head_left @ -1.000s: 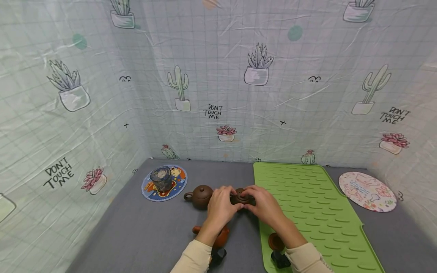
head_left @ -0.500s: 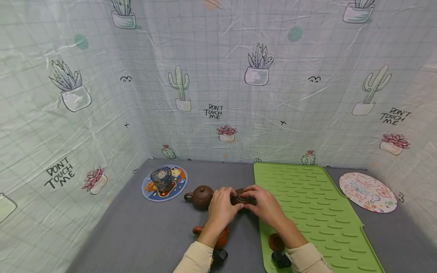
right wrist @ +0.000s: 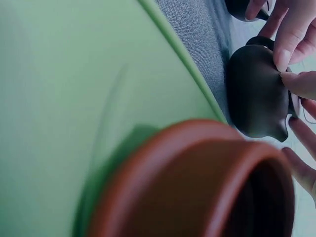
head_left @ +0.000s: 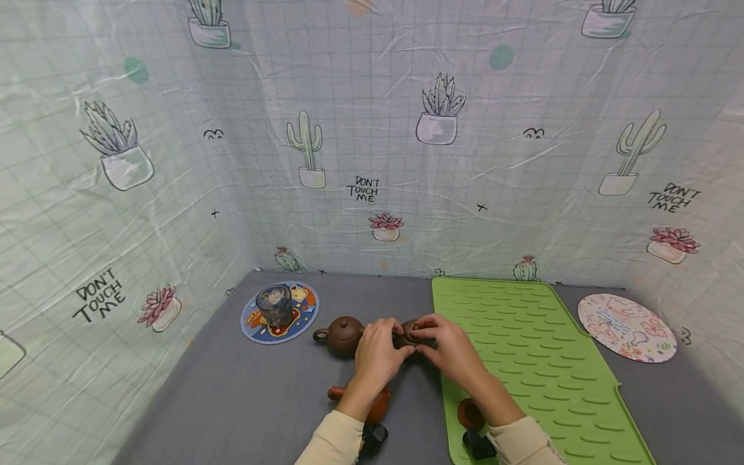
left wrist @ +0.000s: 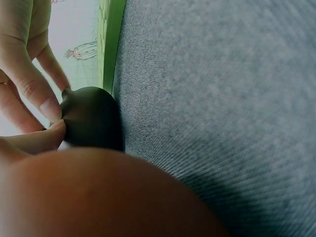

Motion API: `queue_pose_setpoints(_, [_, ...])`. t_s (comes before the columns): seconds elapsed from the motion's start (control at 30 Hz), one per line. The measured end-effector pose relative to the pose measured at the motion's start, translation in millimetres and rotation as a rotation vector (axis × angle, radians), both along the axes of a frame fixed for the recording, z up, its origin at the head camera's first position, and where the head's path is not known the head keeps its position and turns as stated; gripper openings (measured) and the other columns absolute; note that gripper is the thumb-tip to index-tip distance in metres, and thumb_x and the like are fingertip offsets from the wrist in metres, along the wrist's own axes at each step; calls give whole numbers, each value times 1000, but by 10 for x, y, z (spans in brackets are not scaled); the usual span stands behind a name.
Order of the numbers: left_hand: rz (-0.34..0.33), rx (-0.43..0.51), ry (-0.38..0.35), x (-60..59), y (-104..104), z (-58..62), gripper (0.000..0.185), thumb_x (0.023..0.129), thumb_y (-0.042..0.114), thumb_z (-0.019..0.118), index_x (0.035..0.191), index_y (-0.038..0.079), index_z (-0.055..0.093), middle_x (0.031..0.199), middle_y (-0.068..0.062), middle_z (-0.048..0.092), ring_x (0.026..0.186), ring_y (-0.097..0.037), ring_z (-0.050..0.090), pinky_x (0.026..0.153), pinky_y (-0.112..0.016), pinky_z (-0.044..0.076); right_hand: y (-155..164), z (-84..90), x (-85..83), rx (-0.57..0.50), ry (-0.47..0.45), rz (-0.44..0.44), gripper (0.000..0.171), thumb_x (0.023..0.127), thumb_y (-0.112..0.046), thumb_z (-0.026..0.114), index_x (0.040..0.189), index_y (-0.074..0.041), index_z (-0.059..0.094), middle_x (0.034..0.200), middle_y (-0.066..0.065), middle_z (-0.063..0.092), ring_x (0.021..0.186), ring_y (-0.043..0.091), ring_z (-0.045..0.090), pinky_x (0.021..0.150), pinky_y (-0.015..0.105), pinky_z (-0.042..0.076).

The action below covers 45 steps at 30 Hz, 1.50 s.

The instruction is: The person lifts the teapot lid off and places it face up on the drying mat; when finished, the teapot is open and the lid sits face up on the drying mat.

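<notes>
Both hands, left hand (head_left: 378, 354) and right hand (head_left: 450, 349), curl fingers around a small dark teapot (head_left: 411, 333), seemingly steadying it on the grey table (head_left: 261, 400).

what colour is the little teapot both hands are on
Dark brown, almost black: the small teapot shows best in the right wrist view, pinched by the right hand and left hand.

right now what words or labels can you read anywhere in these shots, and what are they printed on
"DON'T TOUCH ME": printed on the pale gridded plastic backdrop sheet, back wall centre.
"DON'T TOUCH ME": same sheet, left wall.
"DON'T TOUCH ME": same sheet, right wall.
Round pale patterned coaster: its print is too small to read.
Round blue cartoon coaster: pictures only, no legible words.
Dark brown clay teapot between the hands: no markings visible.
</notes>
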<state>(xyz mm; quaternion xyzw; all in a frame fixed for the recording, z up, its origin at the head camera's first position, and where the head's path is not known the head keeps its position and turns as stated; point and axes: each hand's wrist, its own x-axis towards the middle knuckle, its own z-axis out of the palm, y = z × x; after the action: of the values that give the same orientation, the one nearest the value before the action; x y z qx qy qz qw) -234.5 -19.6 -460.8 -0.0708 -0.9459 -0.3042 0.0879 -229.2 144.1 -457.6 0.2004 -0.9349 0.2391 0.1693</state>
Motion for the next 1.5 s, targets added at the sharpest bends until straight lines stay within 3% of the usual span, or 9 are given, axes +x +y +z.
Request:
queue_pose_setpoints(0.47, [-19,-41,31,-14,16,-6,28,78,34,89,97,23,70,99,1,73,96,-24,64,79,-42,52,48,22,22,-9,-8,-68,29,81,-10,85,109,-16,81,120,5,68,109,24,68,87,42,57])
queue_pose_setpoints(1.03, [-38,-89,43,-42,-32,18,25,76,37,90,91,28,72,96,5,73,82,-18,60,70,-35,47,58,-12,17,-26,-1,-85,29,81,-8,85,108,-16,79,116,4,68,101,21,70,84,40,58])
queue_pose_setpoints(1.5, [-45,-90,47,-34,-27,35,25,75,35,91,90,27,73,97,4,75,81,-19,61,69,-35,46,62,-32,8,-67,13,-107,30,80,-12,86,108,-16,77,119,7,73,107,27,72,86,44,58])
